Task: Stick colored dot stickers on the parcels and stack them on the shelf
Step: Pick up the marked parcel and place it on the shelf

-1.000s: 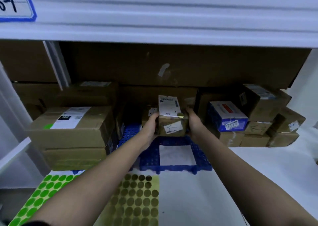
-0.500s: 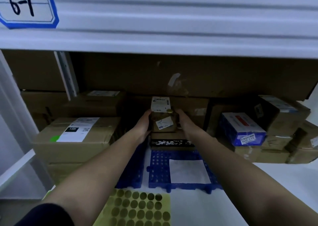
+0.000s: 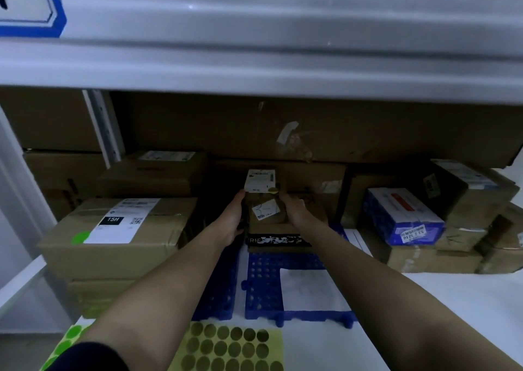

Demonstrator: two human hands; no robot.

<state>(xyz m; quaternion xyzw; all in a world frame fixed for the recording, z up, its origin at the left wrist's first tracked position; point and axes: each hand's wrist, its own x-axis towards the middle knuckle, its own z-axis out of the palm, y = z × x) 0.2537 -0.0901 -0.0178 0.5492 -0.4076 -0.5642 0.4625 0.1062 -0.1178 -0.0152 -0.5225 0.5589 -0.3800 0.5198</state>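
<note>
A small brown parcel [image 3: 264, 211] with a white label on top and a yellow dot sticker at its top front edge sits deep in the shelf, on a flat box with a black printed band [image 3: 276, 240]. My left hand [image 3: 230, 220] holds its left side and my right hand [image 3: 295, 211] holds its right side. A sheet of yellow dot stickers [image 3: 229, 348] lies at the front, with a green dot sheet [image 3: 66, 342] left of it, partly hidden by my left arm.
Blue perforated mats [image 3: 263, 285] with a white paper [image 3: 310, 290] lie on the white shelf [image 3: 452, 300]. Large cardboard boxes [image 3: 113, 235] stand stacked at left, one with a green dot. At right are a blue box [image 3: 402, 218] and several brown parcels. The upper shelf beam [image 3: 283, 45] hangs overhead.
Both hands carried the small parcel farther back into the shelf and set it on the flat black-banded box; my view moved closer.
</note>
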